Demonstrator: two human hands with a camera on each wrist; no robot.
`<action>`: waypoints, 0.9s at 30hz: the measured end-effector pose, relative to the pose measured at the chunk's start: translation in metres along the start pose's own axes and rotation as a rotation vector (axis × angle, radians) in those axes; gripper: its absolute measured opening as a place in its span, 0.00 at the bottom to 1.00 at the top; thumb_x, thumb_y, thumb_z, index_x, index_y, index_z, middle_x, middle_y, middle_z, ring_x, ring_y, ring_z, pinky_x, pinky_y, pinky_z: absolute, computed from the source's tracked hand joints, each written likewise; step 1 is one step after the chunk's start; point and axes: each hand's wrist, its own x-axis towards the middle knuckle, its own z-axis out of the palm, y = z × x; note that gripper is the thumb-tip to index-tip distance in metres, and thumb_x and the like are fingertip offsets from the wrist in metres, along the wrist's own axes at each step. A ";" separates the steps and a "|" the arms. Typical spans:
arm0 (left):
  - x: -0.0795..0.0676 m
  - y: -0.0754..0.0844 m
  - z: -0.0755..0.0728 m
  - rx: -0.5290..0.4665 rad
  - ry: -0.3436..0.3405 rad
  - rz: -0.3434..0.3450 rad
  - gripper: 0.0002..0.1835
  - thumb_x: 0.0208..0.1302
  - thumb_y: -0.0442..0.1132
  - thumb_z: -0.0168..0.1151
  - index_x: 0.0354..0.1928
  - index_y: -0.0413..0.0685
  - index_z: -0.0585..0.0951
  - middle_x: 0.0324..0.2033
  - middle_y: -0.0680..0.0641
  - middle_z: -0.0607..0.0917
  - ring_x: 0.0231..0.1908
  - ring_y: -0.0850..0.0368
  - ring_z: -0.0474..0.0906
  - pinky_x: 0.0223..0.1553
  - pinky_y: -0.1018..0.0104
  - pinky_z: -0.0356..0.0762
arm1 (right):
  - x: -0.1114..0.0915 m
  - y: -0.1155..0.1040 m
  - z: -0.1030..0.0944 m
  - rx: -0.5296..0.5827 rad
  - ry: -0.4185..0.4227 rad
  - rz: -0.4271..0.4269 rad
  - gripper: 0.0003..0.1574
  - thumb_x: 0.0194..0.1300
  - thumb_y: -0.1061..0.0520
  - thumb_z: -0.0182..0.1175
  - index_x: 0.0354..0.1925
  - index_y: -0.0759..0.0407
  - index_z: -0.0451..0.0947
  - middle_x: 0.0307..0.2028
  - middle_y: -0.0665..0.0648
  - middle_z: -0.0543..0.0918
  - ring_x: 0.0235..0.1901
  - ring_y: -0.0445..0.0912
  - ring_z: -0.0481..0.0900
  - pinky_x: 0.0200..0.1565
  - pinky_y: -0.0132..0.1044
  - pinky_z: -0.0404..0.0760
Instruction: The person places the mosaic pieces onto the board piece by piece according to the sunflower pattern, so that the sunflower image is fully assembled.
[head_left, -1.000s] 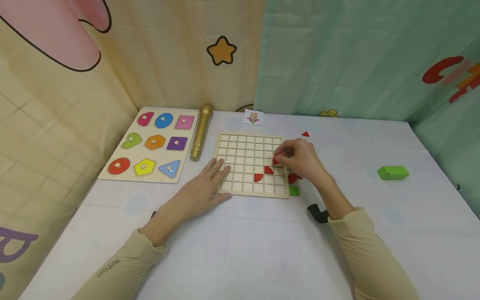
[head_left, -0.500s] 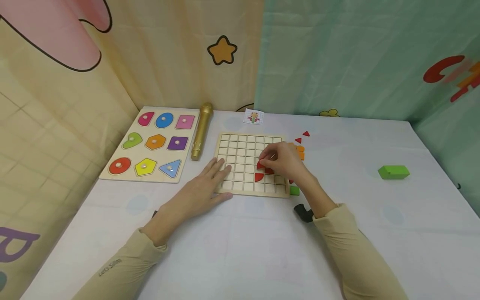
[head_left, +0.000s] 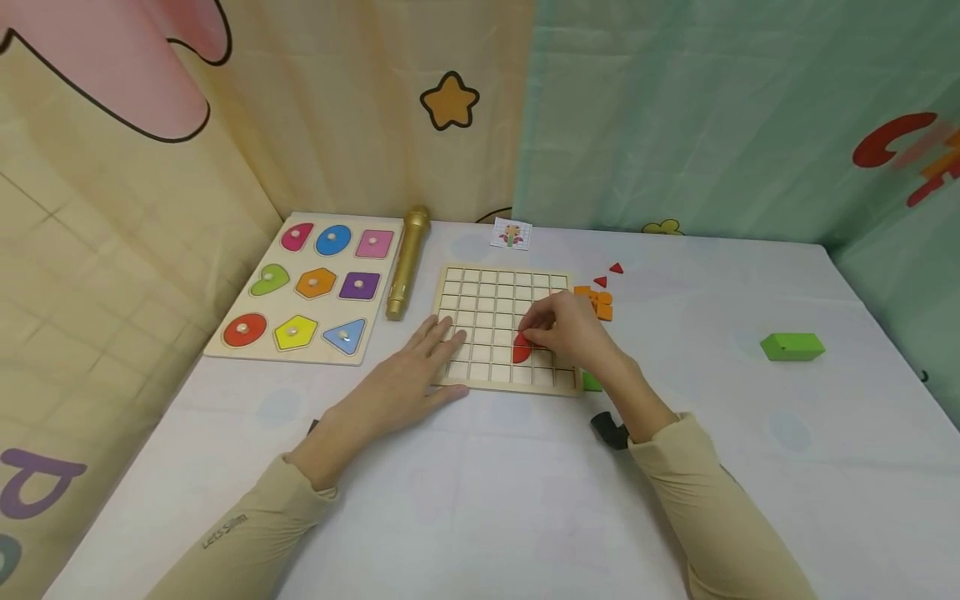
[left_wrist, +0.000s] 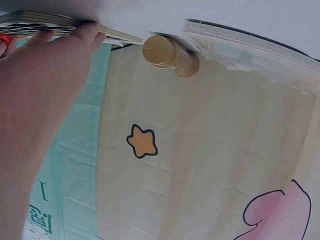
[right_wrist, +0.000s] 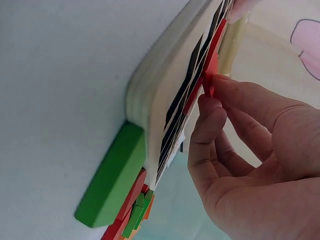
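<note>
In close, the right hand (head_left: 570,329) had its grip pinched on a red piece (right_wrist: 213,66) at the gridded board (head_left: 483,304); the left hand (head_left: 401,382), fingers spread, rested on its left edge! Wide around lay the white table (head_left: 480,500), cream curtain (head_left: 352,125) and mint curtain (head_left: 675,125) hanging behind.

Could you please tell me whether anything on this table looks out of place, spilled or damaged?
Nothing looks spilled or damaged. Only the bright green rectangular block sits a little oddly: it lies alone far to the right, apart from the flat orange pieces beside the square pale-wood grid board.
</note>
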 end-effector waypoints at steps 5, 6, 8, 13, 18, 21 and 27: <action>0.000 0.001 -0.002 -0.002 0.005 0.004 0.45 0.76 0.64 0.56 0.85 0.53 0.55 0.85 0.43 0.47 0.85 0.42 0.37 0.79 0.41 0.58 | -0.001 0.000 -0.003 -0.029 0.013 0.001 0.04 0.70 0.60 0.71 0.41 0.55 0.92 0.38 0.54 0.89 0.38 0.50 0.80 0.38 0.37 0.79; 0.000 0.001 -0.002 -0.002 0.005 0.004 0.45 0.76 0.64 0.56 0.85 0.52 0.55 0.85 0.43 0.47 0.85 0.42 0.37 0.79 0.41 0.58 | -0.001 0.000 -0.003 -0.033 0.013 0.001 0.05 0.70 0.60 0.70 0.42 0.55 0.92 0.38 0.54 0.89 0.38 0.50 0.80 0.37 0.37 0.79; -0.001 0.002 -0.002 -0.004 0.005 0.003 0.45 0.76 0.64 0.56 0.85 0.52 0.55 0.85 0.43 0.47 0.85 0.42 0.37 0.79 0.41 0.58 | -0.001 0.000 -0.004 -0.038 0.010 -0.004 0.06 0.70 0.60 0.70 0.42 0.55 0.93 0.39 0.54 0.89 0.38 0.50 0.80 0.36 0.36 0.78; 0.000 0.002 -0.001 -0.007 -0.001 -0.004 0.45 0.76 0.64 0.57 0.85 0.53 0.55 0.85 0.43 0.47 0.85 0.42 0.37 0.79 0.41 0.59 | -0.001 0.002 -0.005 -0.029 0.001 -0.033 0.06 0.71 0.60 0.69 0.44 0.56 0.92 0.39 0.54 0.89 0.38 0.50 0.82 0.37 0.37 0.79; 0.000 0.003 -0.001 -0.002 -0.001 -0.003 0.45 0.76 0.64 0.57 0.85 0.53 0.55 0.85 0.43 0.47 0.85 0.42 0.37 0.79 0.41 0.58 | -0.006 0.007 -0.010 -0.025 0.026 -0.068 0.05 0.70 0.60 0.70 0.42 0.57 0.91 0.39 0.54 0.90 0.39 0.49 0.85 0.38 0.38 0.81; -0.001 0.003 -0.002 -0.001 0.003 -0.001 0.45 0.76 0.64 0.58 0.85 0.53 0.55 0.85 0.43 0.47 0.85 0.41 0.37 0.79 0.40 0.58 | -0.011 0.013 -0.015 -0.023 0.030 -0.079 0.05 0.70 0.62 0.70 0.42 0.58 0.91 0.38 0.55 0.90 0.37 0.49 0.85 0.37 0.38 0.81; -0.001 0.003 -0.002 0.000 0.005 -0.008 0.45 0.75 0.64 0.58 0.85 0.53 0.55 0.85 0.43 0.47 0.85 0.42 0.37 0.79 0.40 0.58 | -0.021 0.025 -0.031 -0.058 0.069 -0.042 0.07 0.70 0.60 0.70 0.46 0.59 0.91 0.40 0.57 0.90 0.40 0.51 0.85 0.40 0.39 0.82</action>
